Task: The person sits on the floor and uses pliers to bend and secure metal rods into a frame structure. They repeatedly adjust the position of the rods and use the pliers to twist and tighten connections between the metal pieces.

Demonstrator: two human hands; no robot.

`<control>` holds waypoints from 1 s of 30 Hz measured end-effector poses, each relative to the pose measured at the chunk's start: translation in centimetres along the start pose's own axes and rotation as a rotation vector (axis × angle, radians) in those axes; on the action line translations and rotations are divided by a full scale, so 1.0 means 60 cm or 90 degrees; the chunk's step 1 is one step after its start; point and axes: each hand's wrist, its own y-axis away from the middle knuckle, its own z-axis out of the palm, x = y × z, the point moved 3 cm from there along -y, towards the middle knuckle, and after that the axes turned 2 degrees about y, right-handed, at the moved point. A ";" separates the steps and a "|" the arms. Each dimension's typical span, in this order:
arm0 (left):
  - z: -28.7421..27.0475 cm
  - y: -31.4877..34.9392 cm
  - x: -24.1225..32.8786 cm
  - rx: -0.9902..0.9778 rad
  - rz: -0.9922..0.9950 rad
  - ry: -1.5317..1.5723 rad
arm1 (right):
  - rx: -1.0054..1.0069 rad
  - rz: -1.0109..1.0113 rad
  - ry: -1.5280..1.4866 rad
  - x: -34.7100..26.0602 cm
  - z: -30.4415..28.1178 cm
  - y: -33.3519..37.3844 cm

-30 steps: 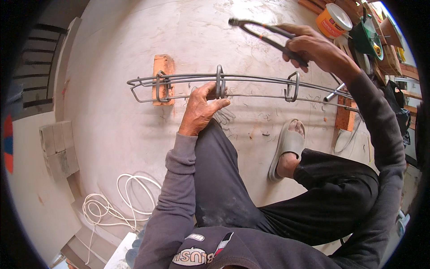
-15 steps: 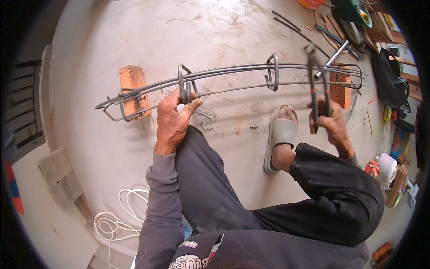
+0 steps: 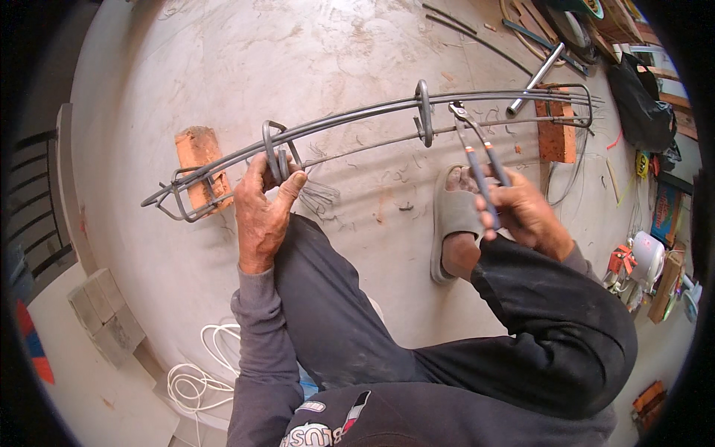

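A long cage of thin steel bars [image 3: 357,118] lies across two orange bricks, the left brick [image 3: 195,149] and the right brick [image 3: 555,145]. My left hand [image 3: 264,212] is closed around bent steel stirrups [image 3: 269,141] on the left part of the cage, thumb toward me. Another stirrup [image 3: 424,112] stands round the bars right of the middle. In my right hand [image 3: 529,212] are pincers [image 3: 477,149] with blue-grey and orange handles. Their jaws point away from me, just right of that stirrup and overlapping the bars in view; I cannot tell whether they touch.
A bundle of thin tie wire [image 3: 319,197] and scattered wire bits lie below the cage. A shiny metal tube [image 3: 536,78] slants by the right brick. My sandalled foot [image 3: 456,212] is near the pincers. White cable [image 3: 190,384] coils lower left; a black bag [image 3: 642,104] lies right.
The pincers have moved left from near the right brick toward the stirrup right of the middle, and they now tilt. My left hand keeps its hold. The whole view has shifted slightly.
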 end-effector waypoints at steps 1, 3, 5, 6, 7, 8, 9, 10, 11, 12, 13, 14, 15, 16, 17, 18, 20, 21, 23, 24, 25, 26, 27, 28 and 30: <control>0.001 -0.003 0.002 0.002 0.003 -0.007 | 0.006 0.004 0.032 0.012 0.022 -0.003; 0.005 -0.004 0.001 0.002 0.013 -0.021 | -0.061 0.029 0.089 0.008 0.024 -0.007; 0.007 -0.003 -0.003 0.007 0.018 -0.016 | -0.112 0.041 0.087 -0.010 0.015 -0.007; 0.005 -0.002 -0.005 0.015 0.016 -0.004 | -0.076 0.033 0.076 -0.015 0.010 -0.007; 0.002 -0.001 -0.007 0.023 0.014 0.008 | -0.040 0.024 0.065 -0.019 0.006 -0.008; 0.001 -0.001 -0.006 0.032 0.017 0.017 | -0.005 0.015 0.054 -0.022 0.000 -0.009; 0.004 -0.001 -0.003 0.038 0.019 0.026 | 0.002 -0.004 0.063 -0.026 -0.007 -0.012; 0.005 -0.001 -0.001 0.045 0.022 0.035 | 0.011 -0.009 0.045 -0.028 -0.008 -0.019; 0.004 -0.001 0.000 0.054 0.028 0.027 | 0.020 -0.014 0.026 -0.031 -0.002 -0.027; 0.005 -0.003 0.002 0.062 0.037 0.020 | 0.031 -0.022 0.006 -0.033 0.005 -0.033; 0.006 -0.005 0.004 0.068 0.046 0.014 | 0.029 -0.030 0.020 -0.025 0.016 -0.043; 0.008 -0.005 0.009 0.072 0.046 0.012 | -0.030 -0.001 0.040 -0.026 0.023 -0.044; 0.008 -0.002 0.014 0.075 0.045 0.008 | -0.091 0.029 0.058 -0.027 0.032 -0.048; 0.007 -0.001 0.018 0.079 0.044 0.004 | -0.151 0.058 0.077 -0.030 0.038 -0.050; 0.005 -0.003 0.019 0.068 0.042 -0.003 | -0.145 0.052 0.101 -0.041 0.034 -0.052; 0.007 -0.003 0.021 0.058 0.039 -0.007 | -0.125 0.025 0.094 -0.043 0.024 -0.055; 0.011 -0.005 0.016 0.046 0.041 -0.010 | -0.085 -0.030 0.082 -0.042 0.007 -0.062; 0.010 -0.007 0.006 0.044 0.046 -0.014 | -0.027 -0.033 0.035 -0.044 0.014 -0.069; 0.007 -0.007 -0.002 0.046 0.048 -0.024 | -0.083 0.003 0.061 -0.038 0.023 -0.071; 0.004 -0.006 -0.002 0.051 0.046 -0.028 | -0.109 0.020 0.077 -0.037 0.028 -0.070; 0.002 -0.005 -0.003 0.057 0.043 -0.032 | -0.160 0.057 0.068 -0.031 0.035 -0.066; 0.001 -0.006 -0.007 0.055 0.041 -0.027 | -0.156 0.043 0.068 -0.031 0.035 -0.066; -0.001 -0.006 -0.011 0.053 0.040 -0.024 | -0.153 0.027 0.067 -0.030 0.034 -0.069; -0.001 -0.007 -0.013 0.053 0.039 -0.020 | -0.151 0.011 0.067 -0.030 0.034 -0.070; -0.003 -0.008 -0.011 0.046 0.049 -0.043 | -0.118 0.001 0.058 -0.027 0.030 -0.071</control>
